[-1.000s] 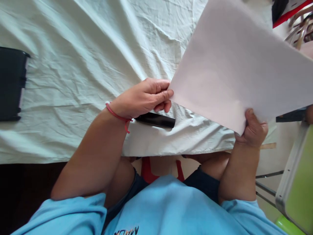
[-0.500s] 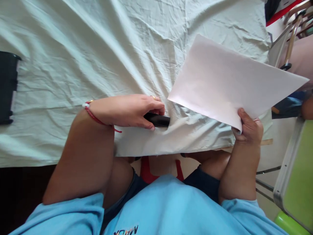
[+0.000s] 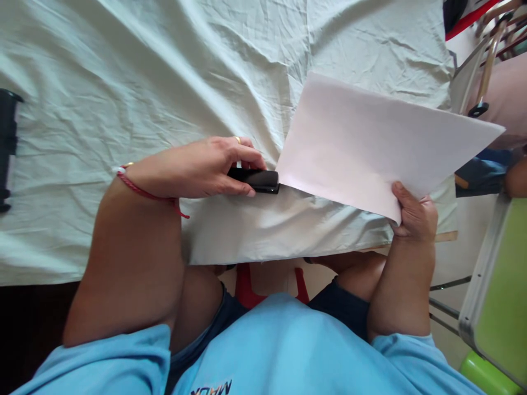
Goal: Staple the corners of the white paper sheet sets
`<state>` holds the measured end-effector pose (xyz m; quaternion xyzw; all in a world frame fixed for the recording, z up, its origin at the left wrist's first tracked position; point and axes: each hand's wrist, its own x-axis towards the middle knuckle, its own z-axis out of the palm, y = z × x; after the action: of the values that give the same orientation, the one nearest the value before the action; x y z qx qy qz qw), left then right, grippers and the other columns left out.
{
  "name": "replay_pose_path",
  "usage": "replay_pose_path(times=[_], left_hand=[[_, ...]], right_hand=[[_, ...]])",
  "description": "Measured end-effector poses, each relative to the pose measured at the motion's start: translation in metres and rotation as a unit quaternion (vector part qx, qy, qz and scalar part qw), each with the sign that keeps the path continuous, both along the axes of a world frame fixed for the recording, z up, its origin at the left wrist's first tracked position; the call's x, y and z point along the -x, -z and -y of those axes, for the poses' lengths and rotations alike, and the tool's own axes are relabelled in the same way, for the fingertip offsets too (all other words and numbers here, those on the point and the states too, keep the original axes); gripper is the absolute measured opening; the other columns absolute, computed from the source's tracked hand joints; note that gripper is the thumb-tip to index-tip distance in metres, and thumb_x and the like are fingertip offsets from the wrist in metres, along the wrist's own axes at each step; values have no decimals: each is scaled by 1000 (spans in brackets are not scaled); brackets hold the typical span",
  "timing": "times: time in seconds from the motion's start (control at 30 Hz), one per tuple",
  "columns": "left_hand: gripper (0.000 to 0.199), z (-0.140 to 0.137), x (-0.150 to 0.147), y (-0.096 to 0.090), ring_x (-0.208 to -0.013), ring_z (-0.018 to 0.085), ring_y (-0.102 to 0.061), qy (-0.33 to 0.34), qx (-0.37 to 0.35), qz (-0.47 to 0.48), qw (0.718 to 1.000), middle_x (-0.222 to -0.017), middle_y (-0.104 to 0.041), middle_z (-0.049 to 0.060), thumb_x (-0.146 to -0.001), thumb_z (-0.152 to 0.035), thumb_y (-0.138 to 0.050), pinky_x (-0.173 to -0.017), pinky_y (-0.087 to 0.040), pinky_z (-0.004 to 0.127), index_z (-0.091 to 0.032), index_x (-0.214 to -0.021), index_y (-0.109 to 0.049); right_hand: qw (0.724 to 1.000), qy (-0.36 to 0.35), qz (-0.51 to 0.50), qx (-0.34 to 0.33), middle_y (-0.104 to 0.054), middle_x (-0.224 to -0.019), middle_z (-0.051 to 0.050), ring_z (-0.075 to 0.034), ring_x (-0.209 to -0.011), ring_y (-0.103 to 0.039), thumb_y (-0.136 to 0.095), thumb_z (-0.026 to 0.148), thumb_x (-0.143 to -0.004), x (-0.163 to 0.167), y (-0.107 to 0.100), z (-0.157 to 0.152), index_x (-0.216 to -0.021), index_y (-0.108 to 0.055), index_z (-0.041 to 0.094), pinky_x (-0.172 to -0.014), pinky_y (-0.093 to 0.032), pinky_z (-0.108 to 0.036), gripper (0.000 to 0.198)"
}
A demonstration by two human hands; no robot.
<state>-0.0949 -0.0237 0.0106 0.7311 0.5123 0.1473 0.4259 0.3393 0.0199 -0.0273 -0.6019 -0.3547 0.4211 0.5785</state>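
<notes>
My left hand point(image 3: 222, 167) is closed around a black stapler point(image 3: 261, 180), thumb on the near side and fingers over the far side. The stapler's front end points right and meets the left corner of a white sheet of paper point(image 3: 354, 137); whether that corner is between its jaws I cannot tell. My right hand point(image 3: 414, 211) pinches the paper at its near edge, thumb on top and the other fingers underneath. The paper is held tilted over the cloth, and whether it is more than one sheet is not clear.
A wrinkled pale cloth point(image 3: 156, 71) covers the table. A black case point(image 3: 7, 148) lies at the far left edge. To the right stand a green-topped folding table point(image 3: 502, 296) and a chair with a wooden armrest point(image 3: 492, 66). Part of another person point(image 3: 504, 104) shows there.
My left hand has lifted the stapler slightly and turned it. My right hand has brought the paper left, so its left corner now meets the stapler's front end.
</notes>
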Motion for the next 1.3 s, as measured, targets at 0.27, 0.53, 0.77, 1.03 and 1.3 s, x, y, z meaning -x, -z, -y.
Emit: replay_pose_path(times=[0.27,0.53,0.77,1.03,1.3], left_hand=[[37,1,-2,-5,-103,26,-71,-22,11,11,1000,-118,-82,6,-89,-53,-88,-88,-51,30,-26,-114,-90],[29,2,-7,-11,-94,21,-69,-54,2,24,998,-106,-84,4,-95,-48,-76,-82,-49,32,-23,-104,-88],[26,-1,-7,1,-91,24,-69,-65,13,46,997,-100,-81,5,-92,-49,-83,-80,-49,33,-24,-95,-87],[18,-10,-17,11,-80,19,-67,-42,6,25,999,-83,-75,2,-88,-40,-79,-75,-48,29,-23,-88,-84],[25,3,-13,4,-81,20,-70,-17,45,64,997,-86,-79,2,-89,-47,-81,-74,-48,28,-24,-89,-88]], right_hand=[[1000,-7,10,6,-88,-111,-6,-17,-96,-84,-115,31,-52,-5,1,0,-108,-86,14,-85,-75,-23,65],[1000,-7,7,20,-87,-112,-6,-18,-94,-84,-115,31,-50,-1,2,-1,-111,-84,14,-83,-76,-26,70],[1000,-4,11,26,-88,-111,-4,-17,-94,-84,-114,32,-52,-1,3,-1,-108,-83,17,-83,-76,-26,65],[999,-13,7,33,-87,-102,-6,-17,-86,-83,-114,32,-50,1,10,-9,-103,-85,13,-73,-73,-24,63],[999,17,19,-40,-86,-125,-4,-16,-110,-84,-109,33,-63,6,11,-11,-114,-83,15,-103,-74,-27,60]])
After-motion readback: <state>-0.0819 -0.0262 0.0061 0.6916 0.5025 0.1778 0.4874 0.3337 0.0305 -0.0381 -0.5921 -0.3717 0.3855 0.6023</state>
